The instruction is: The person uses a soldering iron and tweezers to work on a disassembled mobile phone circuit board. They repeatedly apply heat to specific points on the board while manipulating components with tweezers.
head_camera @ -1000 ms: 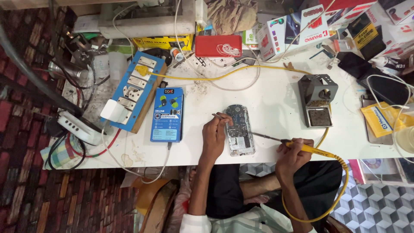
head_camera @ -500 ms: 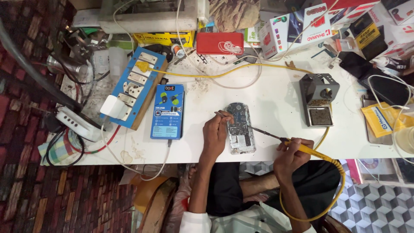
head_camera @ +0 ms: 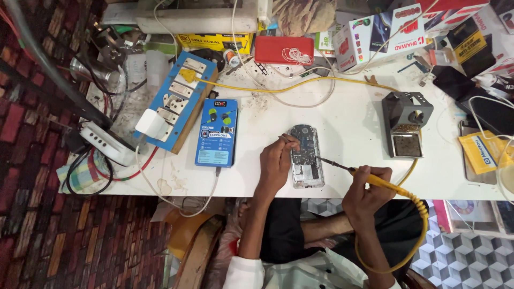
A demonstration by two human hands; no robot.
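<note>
Opened phone (head_camera: 306, 157) lies back-up on the white bench (head_camera: 348, 112), circuit board exposed, just right of a blue earphone box (head_camera: 217, 133) and left of the soldering iron stand (head_camera: 405, 130).

Left hand (head_camera: 274, 167) rests on the phone's left edge, fingers pinched narrow on what looks like tweezers (head_camera: 285, 139) whose tips sit over the upper board; exact contact point too small to tell.

Right hand (head_camera: 366, 187) closed in a pen-like grip around the yellow handle of the soldering iron (head_camera: 348, 168); tip angled in from the right, at or just over the board's mid-right edge. Yellow cord loops below the bench edge past the lap.

Judgement on technique: brace both wrists on the bench, keep tip contact brief, hold the part steady with the tweezers until the joint sets, and keep the cord slack so it cannot drag the tip. Blue socket board (head_camera: 176, 101) sits well left
</note>
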